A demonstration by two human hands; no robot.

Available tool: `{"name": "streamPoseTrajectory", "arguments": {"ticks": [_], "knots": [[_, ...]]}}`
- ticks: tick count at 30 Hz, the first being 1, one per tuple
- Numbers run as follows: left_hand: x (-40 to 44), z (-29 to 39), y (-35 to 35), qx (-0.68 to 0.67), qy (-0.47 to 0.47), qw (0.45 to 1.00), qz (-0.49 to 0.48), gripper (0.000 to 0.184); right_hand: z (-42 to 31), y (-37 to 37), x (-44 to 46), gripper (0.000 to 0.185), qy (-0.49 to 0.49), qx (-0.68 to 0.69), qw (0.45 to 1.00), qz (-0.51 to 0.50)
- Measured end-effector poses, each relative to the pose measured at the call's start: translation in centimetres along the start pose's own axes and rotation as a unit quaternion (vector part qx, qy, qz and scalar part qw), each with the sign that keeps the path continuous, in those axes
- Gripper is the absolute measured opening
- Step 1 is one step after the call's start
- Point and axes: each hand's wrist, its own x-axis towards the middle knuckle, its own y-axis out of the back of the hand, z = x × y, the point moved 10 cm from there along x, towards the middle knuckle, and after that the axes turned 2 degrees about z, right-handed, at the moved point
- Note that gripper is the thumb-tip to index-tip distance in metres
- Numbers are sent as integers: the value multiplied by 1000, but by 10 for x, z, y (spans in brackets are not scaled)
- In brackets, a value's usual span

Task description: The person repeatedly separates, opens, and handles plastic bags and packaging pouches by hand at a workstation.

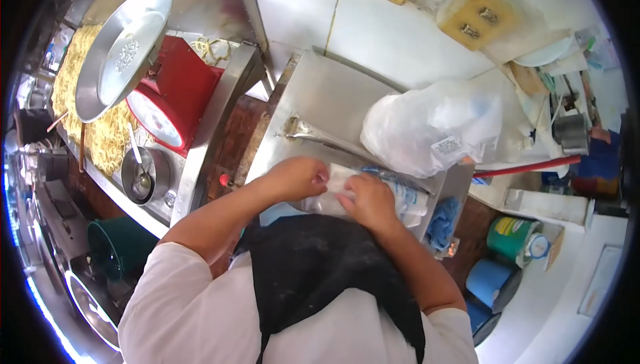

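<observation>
My left hand (299, 177) is closed, its fingers curled at the edge of a thin whitish plastic bag (339, 176). Facing it, my right hand (371, 199) has its thumb and fingers bent in on the same plastic. Both hands are low over the near edge of a steel table (327, 97), just in front of my black apron (313, 264). Clear plastic packs with blue print (408, 199) lie beside and partly under my right hand. The exact grip of the fingertips on the thin plastic is hard to make out.
Behind my hands sits a big full white plastic bag (433, 124). To the left are a red scale (180, 84) with a metal pan (123, 57), a heap of noodles (107, 131) and a pot (145, 174). A blue cloth (441, 224) hangs at the table's right end.
</observation>
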Motion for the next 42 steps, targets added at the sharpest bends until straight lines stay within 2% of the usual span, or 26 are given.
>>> {"name": "streamPoseTrajectory", "arguments": {"ticks": [2, 7, 11, 13, 16, 20, 22, 26, 31, 34, 40, 42], "knots": [[-6, -3, 3, -34, -2, 999, 25, 31, 1, -5, 1, 20, 33, 33, 999, 1], [-10, -6, -5, -94, -11, 994, 52, 32, 2, -7, 1, 13, 29, 11, 1000, 1], [-4, -7, -8, -96, 28, 992, 72, 28, 8, 1, 4, 10, -30, 41, 998, 42], [0, -8, -4, -84, 65, 991, 85, 26, 6, 1, 4, 11, -13, 59, 997, 46], [10, -12, -5, -74, 65, 987, 126, 23, 5, 0, 5, 12, -12, 109, 993, 34], [11, -9, -15, -261, -1, 957, 130, 18, 2, 11, 5, 13, -61, 180, 982, 1], [5, -3, -18, -347, -8, 931, 108, 16, -8, 23, 5, 12, -32, 157, 987, 15], [0, 0, -18, -372, 3, 922, 106, 13, -12, 28, 5, 12, 24, 185, 980, 70], [-2, -1, -21, -391, -28, 916, 88, 15, 16, 5, 0, 12, -64, 291, 954, 20], [-18, 29, -4, -188, -85, 972, 110, 21, 26, -2, -4, 14, -107, 350, 930, -5], [-13, 37, -16, -7, -96, 993, 64, 32, 7, 28, 1, 15, -77, 379, 921, 42], [-15, 37, -18, 0, -81, 996, 48, 33, 9, 33, 5, 15, -80, 388, 916, 59]]}}
